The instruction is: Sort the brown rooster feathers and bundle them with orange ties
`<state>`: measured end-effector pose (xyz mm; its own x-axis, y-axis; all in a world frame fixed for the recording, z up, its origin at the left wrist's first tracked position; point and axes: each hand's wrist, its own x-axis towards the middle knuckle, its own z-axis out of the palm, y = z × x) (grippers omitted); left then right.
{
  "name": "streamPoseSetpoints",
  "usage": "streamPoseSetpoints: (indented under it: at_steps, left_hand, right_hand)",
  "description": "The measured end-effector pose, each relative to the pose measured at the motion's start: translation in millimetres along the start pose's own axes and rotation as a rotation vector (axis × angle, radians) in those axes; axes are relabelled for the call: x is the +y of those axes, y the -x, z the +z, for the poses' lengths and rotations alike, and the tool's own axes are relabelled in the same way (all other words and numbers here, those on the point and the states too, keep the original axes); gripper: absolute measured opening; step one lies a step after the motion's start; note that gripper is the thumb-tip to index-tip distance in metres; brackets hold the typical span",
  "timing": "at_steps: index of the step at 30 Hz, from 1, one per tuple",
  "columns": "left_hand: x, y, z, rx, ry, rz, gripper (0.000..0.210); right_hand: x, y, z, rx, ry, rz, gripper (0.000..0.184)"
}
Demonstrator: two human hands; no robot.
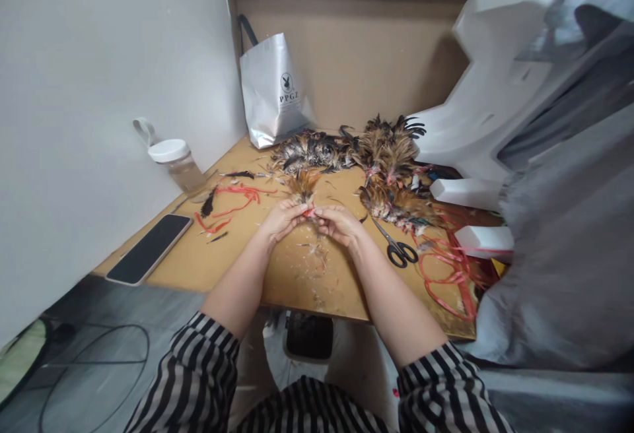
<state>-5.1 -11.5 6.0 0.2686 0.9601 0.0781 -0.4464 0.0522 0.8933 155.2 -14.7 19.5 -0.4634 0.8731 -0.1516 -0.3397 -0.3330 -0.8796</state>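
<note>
Between my hands, a small bundle of brown feathers (301, 185) points away from me, its base wrapped with red plastic string (309, 211). My left hand (284, 220) pinches the bundle at its base. From the other side, my right hand (337, 223) has its fingers closed at the red string. Loose feather bits lie on the table just below my hands. To the right are a heap of tied feather bundles (399, 205) and black-handled scissors (396, 245). Behind my hands, a pile of dark feathers (317, 149) spreads across the table.
A phone (150, 248) and a lidded jar (181, 167) stand at the left, near loose red string (238, 199). A silver bag (272, 93) leans at the back. More red string (446, 274) tangles at right, beside white plastic furniture (475, 96) and grey cloth (569, 241).
</note>
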Motion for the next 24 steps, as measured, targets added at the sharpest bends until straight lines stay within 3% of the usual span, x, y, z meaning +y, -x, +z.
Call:
streamPoseSetpoints:
  at_steps: [16,24]
  left_hand:
    - [-0.4,-0.9,1.3,0.003,-0.006,0.014,0.018]
    - [-2.9,-1.4,1.3,0.001,0.006,0.010,0.018]
  right_hand:
    - [2.0,0.4,2.5,-0.006,0.014,-0.026,0.019]
    - [-0.5,3.1,9.5,0.052,0.034,-0.040,0.019]
